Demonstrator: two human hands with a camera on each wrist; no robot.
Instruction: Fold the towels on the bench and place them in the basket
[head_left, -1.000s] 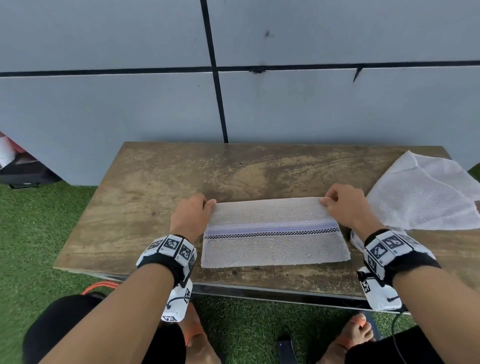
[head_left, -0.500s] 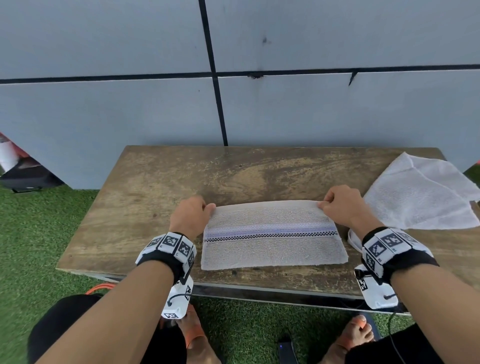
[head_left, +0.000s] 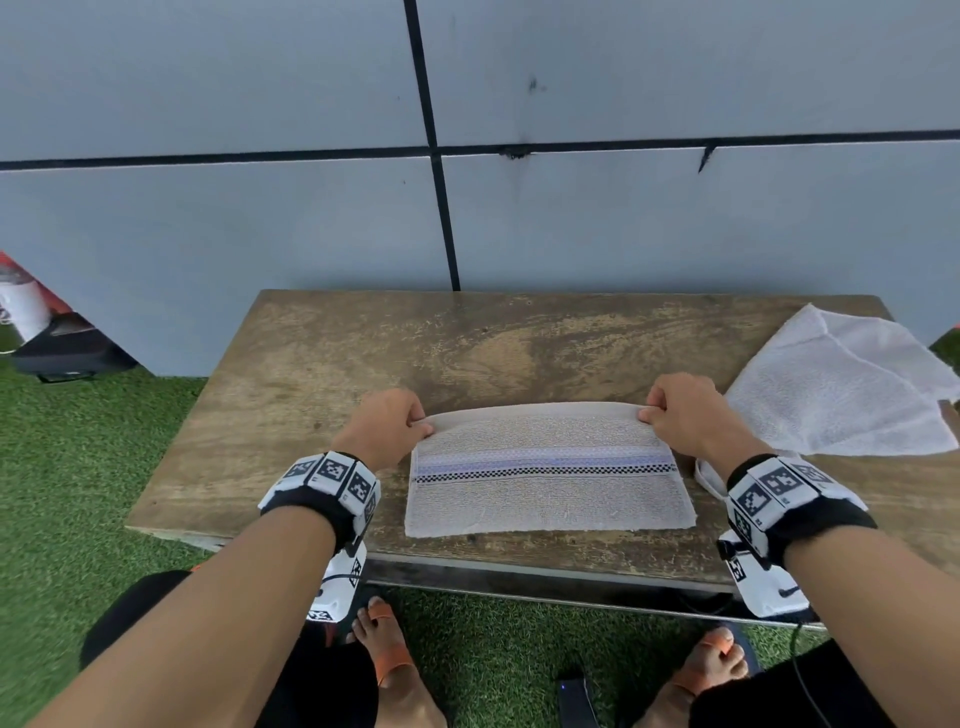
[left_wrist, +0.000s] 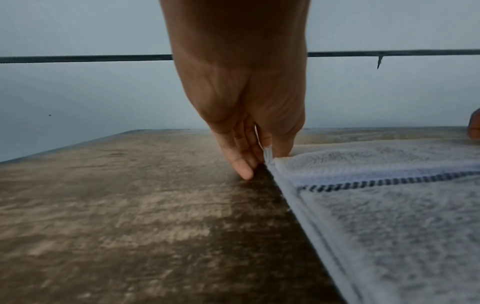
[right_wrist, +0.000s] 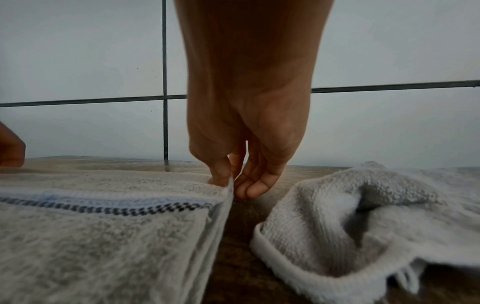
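Two towels: striped towel (head_left: 548, 475), white towel (head_left: 841, 389)

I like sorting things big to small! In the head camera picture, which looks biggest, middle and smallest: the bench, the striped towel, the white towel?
1. Bench
2. Striped towel
3. White towel, but its right side is cut off, so towel ranks are unsure.
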